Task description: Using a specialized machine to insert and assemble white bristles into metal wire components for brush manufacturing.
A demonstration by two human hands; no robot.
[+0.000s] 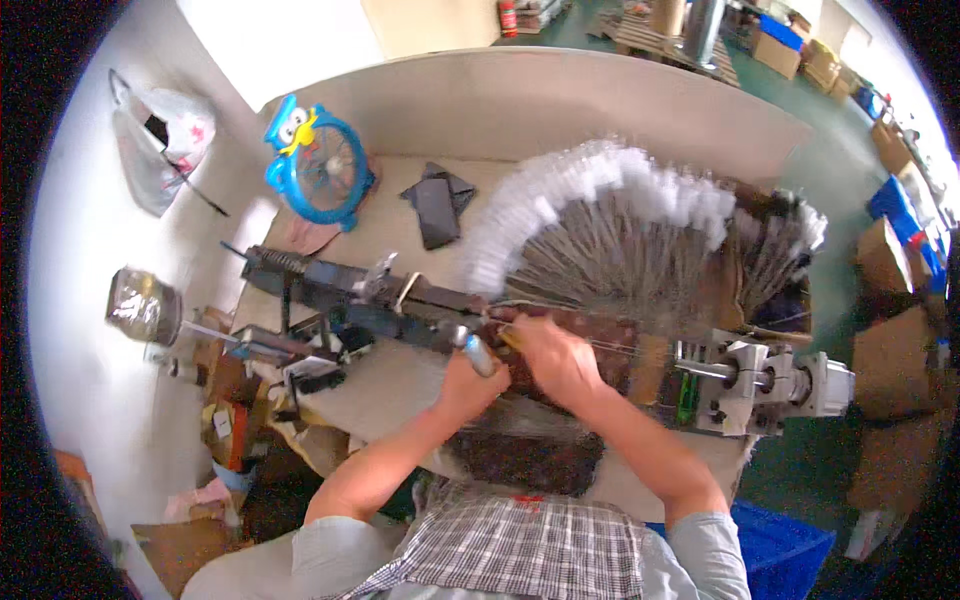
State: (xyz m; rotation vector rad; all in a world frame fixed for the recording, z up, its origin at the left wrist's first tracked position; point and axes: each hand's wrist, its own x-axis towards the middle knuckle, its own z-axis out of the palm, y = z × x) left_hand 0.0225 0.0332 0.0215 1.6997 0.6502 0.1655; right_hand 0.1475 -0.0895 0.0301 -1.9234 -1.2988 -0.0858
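Both hands are close together at the middle of a long dark metal machine [365,290] on the bench. My left hand [470,388] is closed, right against a short silver cylindrical handle [480,354]; the handle covers part of the fingers, and what they grip is hidden. Beside it, my right hand [552,358] has its fingers bent and pressed together around a small yellow piece [511,339], whose kind I cannot make out. Just beyond the hands, many thin grey rods [620,245] with fuzzy white ends lie fanned out.
A motor-like unit with a shaft [745,378] is mounted on the right. A blue fan [325,165] and a dark phone-like slab [436,212] are at the back left. Another rod bundle [780,245] stands in a box on the right. A blue crate [785,545] is below.
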